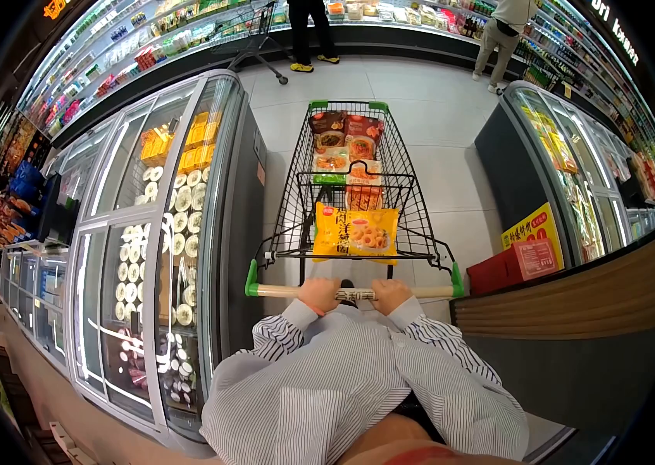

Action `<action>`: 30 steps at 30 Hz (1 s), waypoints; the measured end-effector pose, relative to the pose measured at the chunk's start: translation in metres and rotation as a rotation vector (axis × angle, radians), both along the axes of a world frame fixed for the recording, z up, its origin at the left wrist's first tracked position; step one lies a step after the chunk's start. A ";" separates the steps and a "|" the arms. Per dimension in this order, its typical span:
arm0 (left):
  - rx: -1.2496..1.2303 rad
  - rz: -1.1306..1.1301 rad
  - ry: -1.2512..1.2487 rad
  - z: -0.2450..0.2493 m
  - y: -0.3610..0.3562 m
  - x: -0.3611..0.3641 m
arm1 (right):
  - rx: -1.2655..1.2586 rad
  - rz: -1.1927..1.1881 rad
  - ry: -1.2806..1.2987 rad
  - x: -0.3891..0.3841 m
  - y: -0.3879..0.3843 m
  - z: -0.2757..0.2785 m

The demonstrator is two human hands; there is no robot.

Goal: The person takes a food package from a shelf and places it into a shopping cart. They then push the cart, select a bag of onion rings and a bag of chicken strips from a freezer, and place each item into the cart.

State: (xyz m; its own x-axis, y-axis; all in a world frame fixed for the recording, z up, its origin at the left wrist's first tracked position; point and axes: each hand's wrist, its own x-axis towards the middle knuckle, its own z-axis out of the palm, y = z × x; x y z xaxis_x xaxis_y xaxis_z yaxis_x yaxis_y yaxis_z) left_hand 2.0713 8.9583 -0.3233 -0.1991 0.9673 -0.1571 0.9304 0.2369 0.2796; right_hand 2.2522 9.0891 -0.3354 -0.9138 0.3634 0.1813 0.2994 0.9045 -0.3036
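Both my hands are wrapped round the beige handlebar [440,292] of a black wire shopping cart [411,190] with green corner pieces. My left hand [319,296] grips it left of the printed middle, and my right hand [392,296] grips just right of it. Closest to me in the basket lies a yellow food bag [355,231] with a picture of round snacks. Beyond it are a reddish package [364,194], a green-and-white package [330,164], a dark red-brown bag [328,130] and a red bag [364,132].
A glass-topped freezer [223,178] stands along the left, another freezer [510,147] on the right. Near the right one sits a red box [510,267]. Ahead, across the tiled floor [436,101], two people stand by refrigerated shelves, with another cart [246,39] beside one.
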 end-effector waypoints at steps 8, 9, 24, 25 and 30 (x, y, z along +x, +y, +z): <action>-0.062 0.019 -0.025 -0.006 0.099 -0.084 | 0.015 0.022 -0.006 -0.088 0.099 -0.013; -0.070 -0.007 -0.027 -0.010 0.109 -0.092 | -0.004 0.003 -0.015 -0.095 0.108 -0.014; -0.059 0.104 -0.043 -0.011 0.268 -0.238 | -0.049 0.114 -0.086 -0.246 0.278 -0.006; -0.066 0.120 -0.046 -0.012 0.281 -0.247 | -0.045 0.120 -0.101 -0.257 0.292 -0.008; -0.071 0.138 -0.090 -0.012 0.329 -0.278 | -0.055 0.123 -0.090 -0.288 0.339 -0.003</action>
State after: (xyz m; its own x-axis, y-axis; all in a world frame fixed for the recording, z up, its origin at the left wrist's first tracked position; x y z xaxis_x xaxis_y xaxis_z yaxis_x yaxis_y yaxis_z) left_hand 1.7937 9.2877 -0.3356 -0.3117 0.9175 -0.2471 0.8595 0.3831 0.3382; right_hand 1.9641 9.4282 -0.3381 -0.9637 0.2551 0.0793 0.2160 0.9186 -0.3310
